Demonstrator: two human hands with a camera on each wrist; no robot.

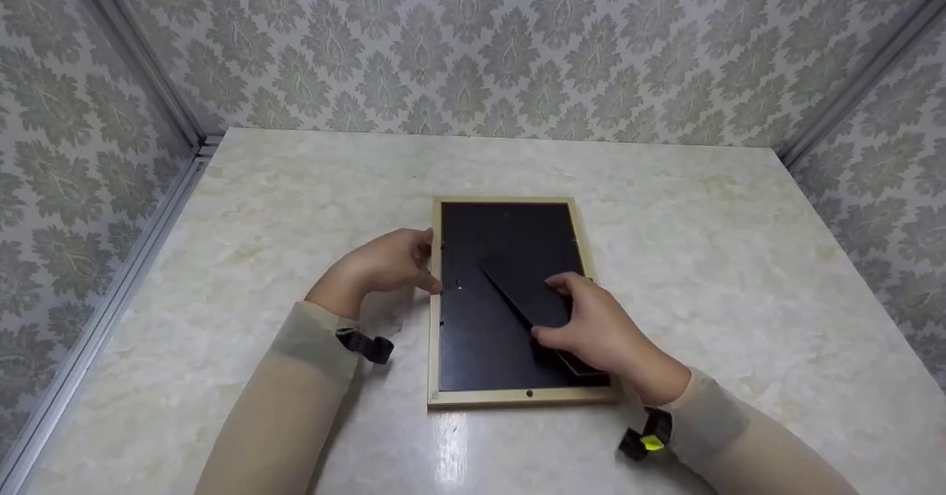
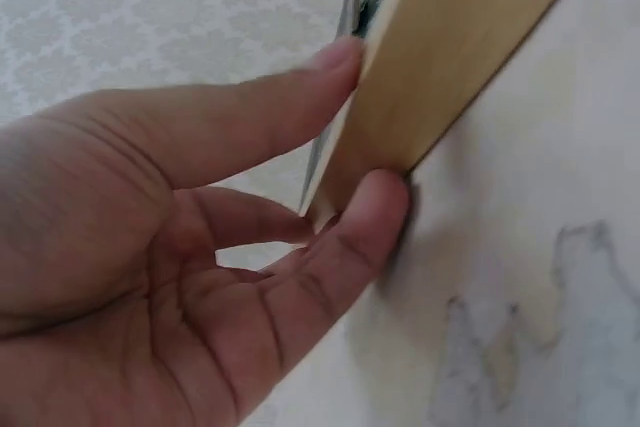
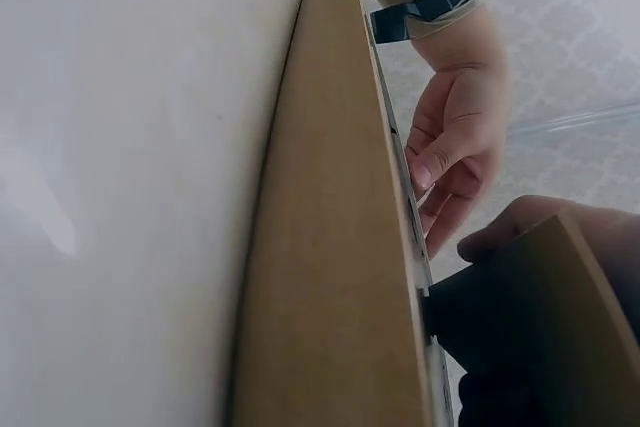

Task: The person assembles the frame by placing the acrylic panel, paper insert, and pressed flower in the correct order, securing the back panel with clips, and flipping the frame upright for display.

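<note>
A picture frame [image 1: 434, 362] with a pale wooden rim lies face down on the table, its dark backing board [image 1: 480, 347] upward. My left hand [image 1: 384, 262] holds the frame's left side. In the left wrist view the thumb [image 2: 335, 57] rests on the rim's upper edge and fingertips [image 2: 380, 202] touch the wooden side. My right hand [image 1: 591, 325] grips the black easel stand [image 1: 521, 281] between thumb and fingers. The stand slants across the backing, its lower end raised. Seen from the right wrist, the stand [image 3: 510, 317] juts out from the backing.
The marbled table [image 1: 295, 185] extends around the frame on all sides. Patterned walls [image 1: 473, 52] enclose its back and sides, with metal rails [image 1: 133, 52] at the corners. Each wrist wears a black strapped device [image 1: 366, 346].
</note>
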